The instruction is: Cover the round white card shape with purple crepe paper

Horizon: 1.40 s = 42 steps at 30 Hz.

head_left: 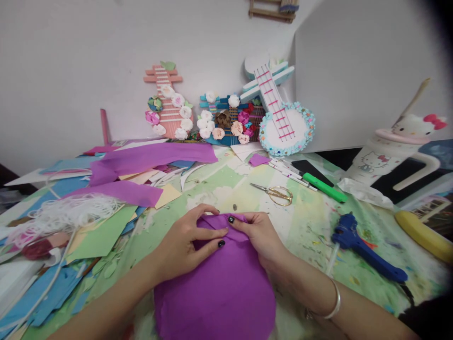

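Observation:
A rounded shape covered in purple crepe paper (pixel 215 293) lies at the near edge of the table, its top edge folded and creased. My left hand (pixel 191 241) grips the paper at the upper left, with the thumb and forefinger pressed on the fold. At the upper right, my right hand (pixel 260 236) pinches the folded edge, thumb on top and the other fingers hidden behind. The two hands almost meet over the crease. Just beyond them, gold-handled scissors (pixel 279 194) rest on the table.
Purple strips (pixel 152 160), coloured paper scraps and white cord (pixel 71 212) crowd the left side. On the right are a blue glue gun (pixel 368 250), a green marker (pixel 323 188), a yellow object (pixel 423 235) and a lidded cup (pixel 382 156). Flower-decorated paper instruments (pixel 168 108) lean against the wall.

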Each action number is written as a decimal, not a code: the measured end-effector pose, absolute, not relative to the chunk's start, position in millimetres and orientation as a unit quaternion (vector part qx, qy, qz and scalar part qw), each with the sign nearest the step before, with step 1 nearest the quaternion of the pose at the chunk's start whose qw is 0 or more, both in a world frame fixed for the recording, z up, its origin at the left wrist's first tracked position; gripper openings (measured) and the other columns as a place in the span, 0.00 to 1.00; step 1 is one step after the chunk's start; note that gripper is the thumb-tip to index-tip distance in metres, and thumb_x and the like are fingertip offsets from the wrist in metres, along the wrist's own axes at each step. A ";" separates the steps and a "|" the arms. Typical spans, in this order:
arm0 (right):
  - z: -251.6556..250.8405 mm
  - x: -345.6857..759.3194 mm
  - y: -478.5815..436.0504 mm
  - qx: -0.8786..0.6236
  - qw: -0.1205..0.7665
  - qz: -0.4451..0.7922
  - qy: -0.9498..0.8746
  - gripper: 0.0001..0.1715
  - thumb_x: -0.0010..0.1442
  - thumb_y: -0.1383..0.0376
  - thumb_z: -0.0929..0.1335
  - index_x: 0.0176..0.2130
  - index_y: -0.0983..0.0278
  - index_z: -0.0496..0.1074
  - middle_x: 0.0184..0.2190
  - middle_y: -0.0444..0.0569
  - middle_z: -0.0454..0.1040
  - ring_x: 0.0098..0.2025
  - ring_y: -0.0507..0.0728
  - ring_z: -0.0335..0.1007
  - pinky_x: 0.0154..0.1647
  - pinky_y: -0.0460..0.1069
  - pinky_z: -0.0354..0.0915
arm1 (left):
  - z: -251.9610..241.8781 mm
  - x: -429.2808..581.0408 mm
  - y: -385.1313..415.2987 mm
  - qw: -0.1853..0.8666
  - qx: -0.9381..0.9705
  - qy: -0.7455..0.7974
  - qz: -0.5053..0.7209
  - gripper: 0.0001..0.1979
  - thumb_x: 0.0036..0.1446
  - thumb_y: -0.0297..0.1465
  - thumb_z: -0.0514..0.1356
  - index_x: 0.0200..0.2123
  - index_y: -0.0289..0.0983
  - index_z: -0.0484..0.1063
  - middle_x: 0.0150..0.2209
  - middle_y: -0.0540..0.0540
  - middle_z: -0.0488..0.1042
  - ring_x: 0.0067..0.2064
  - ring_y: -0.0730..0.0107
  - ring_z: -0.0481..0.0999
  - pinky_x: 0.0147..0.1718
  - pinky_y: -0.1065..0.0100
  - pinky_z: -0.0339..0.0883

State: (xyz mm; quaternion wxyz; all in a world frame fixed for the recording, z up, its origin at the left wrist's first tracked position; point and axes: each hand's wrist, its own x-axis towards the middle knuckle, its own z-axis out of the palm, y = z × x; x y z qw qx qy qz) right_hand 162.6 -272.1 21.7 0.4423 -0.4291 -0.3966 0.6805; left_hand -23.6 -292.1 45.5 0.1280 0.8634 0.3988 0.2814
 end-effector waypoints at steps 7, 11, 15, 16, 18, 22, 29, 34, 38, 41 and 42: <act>21.2 161.8 -274.7 -0.403 0.485 0.564 -0.534 0.10 0.53 0.63 0.70 0.37 0.58 0.79 0.33 0.45 0.80 0.38 0.57 0.73 0.41 0.51 0.65 | 56.2 -33.0 -273.1 0.340 0.701 0.521 0.349 0.17 0.54 0.39 0.60 0.47 0.42 0.75 0.46 0.44 0.76 0.45 0.63 0.77 0.42 0.65 0.72; 25.8 162.7 -279.7 -0.405 0.489 0.522 -0.570 0.12 0.54 0.66 0.68 0.39 0.56 0.79 0.37 0.45 0.80 0.43 0.60 0.74 0.46 0.54 0.66 | 66.9 -30.2 -260.6 0.395 0.729 0.520 0.207 0.15 0.54 0.41 0.59 0.40 0.39 0.78 0.39 0.46 0.80 0.39 0.62 0.78 0.35 0.68 0.72; 27.8 164.4 -279.7 -0.419 0.489 0.520 -0.561 0.12 0.53 0.66 0.69 0.38 0.56 0.79 0.36 0.45 0.80 0.41 0.60 0.74 0.43 0.53 0.66 | 74.3 -29.4 -255.8 0.448 0.739 0.473 0.172 0.12 0.54 0.37 0.60 0.39 0.38 0.78 0.36 0.47 0.80 0.36 0.63 0.79 0.33 0.68 0.72; 27.8 164.8 -278.8 -0.420 0.485 0.532 -0.552 0.12 0.53 0.65 0.69 0.38 0.57 0.79 0.35 0.45 0.80 0.39 0.60 0.74 0.41 0.53 0.66 | 74.7 -30.9 -255.2 0.464 0.737 0.457 0.178 0.13 0.52 0.35 0.61 0.41 0.39 0.77 0.38 0.47 0.80 0.37 0.63 0.79 0.35 0.68 0.73; 27.3 165.4 -276.9 -0.422 0.474 0.561 -0.532 0.11 0.52 0.64 0.70 0.37 0.58 0.80 0.32 0.45 0.80 0.35 0.57 0.73 0.37 0.50 0.65 | 74.5 -35.6 -254.1 0.503 0.725 0.434 0.183 0.16 0.51 0.32 0.62 0.45 0.41 0.75 0.41 0.47 0.79 0.40 0.63 0.79 0.39 0.67 0.73; 24.8 165.3 -274.4 -0.442 0.468 0.599 -0.475 0.12 0.49 0.61 0.71 0.35 0.61 0.80 0.27 0.45 0.79 0.26 0.53 0.66 0.29 0.47 0.59 | 73.3 -43.3 -253.0 0.469 0.719 0.465 0.217 0.14 0.51 0.31 0.62 0.42 0.44 0.77 0.38 0.50 0.80 0.38 0.65 0.80 0.34 0.70 0.73; 24.0 165.2 -273.2 -0.440 0.482 0.639 -0.406 0.12 0.47 0.58 0.72 0.28 0.65 0.77 0.24 0.45 0.74 0.24 0.50 0.61 0.27 0.46 0.55 | 69.0 -33.3 -270.5 0.025 0.866 0.449 0.217 0.13 0.59 0.29 0.53 0.35 0.41 0.78 0.33 0.48 0.80 0.32 0.67 0.79 0.31 0.69 0.71; 24.0 165.1 -274.2 -0.432 0.473 0.657 -0.397 0.11 0.47 0.59 0.73 0.27 0.65 0.75 0.23 0.43 0.71 0.24 0.49 0.61 0.26 0.45 0.56 | 61.3 -26.6 -285.5 -0.215 0.891 0.365 0.165 0.16 0.60 0.23 0.47 0.34 0.34 0.75 0.31 0.42 0.79 0.26 0.64 0.77 0.22 0.67 0.69; 22.5 163.5 -275.7 -0.438 0.449 0.673 -0.391 0.12 0.42 0.63 0.75 0.30 0.65 0.76 0.27 0.46 0.76 0.27 0.52 0.67 0.29 0.47 0.61 | 55.4 -25.9 -292.2 -0.232 0.890 0.349 0.178 0.15 0.60 0.22 0.46 0.36 0.33 0.73 0.32 0.41 0.79 0.28 0.65 0.78 0.25 0.67 0.72; 19.9 161.5 -276.2 -0.442 0.439 0.677 -0.393 0.12 0.40 0.66 0.75 0.29 0.66 0.76 0.27 0.48 0.77 0.27 0.53 0.69 0.31 0.48 0.63 | 50.7 -25.6 -298.8 -0.208 0.889 0.360 0.192 0.17 0.59 0.22 0.45 0.39 0.32 0.73 0.36 0.40 0.79 0.34 0.64 0.79 0.32 0.65 0.75; 18.9 160.8 -276.3 -0.443 0.434 0.681 -0.389 0.11 0.39 0.66 0.75 0.29 0.66 0.76 0.27 0.48 0.77 0.27 0.53 0.69 0.30 0.48 0.64 | 49.5 -25.2 -301.4 -0.195 0.889 0.367 0.194 0.17 0.59 0.22 0.45 0.40 0.32 0.74 0.37 0.39 0.79 0.36 0.63 0.79 0.34 0.64 0.75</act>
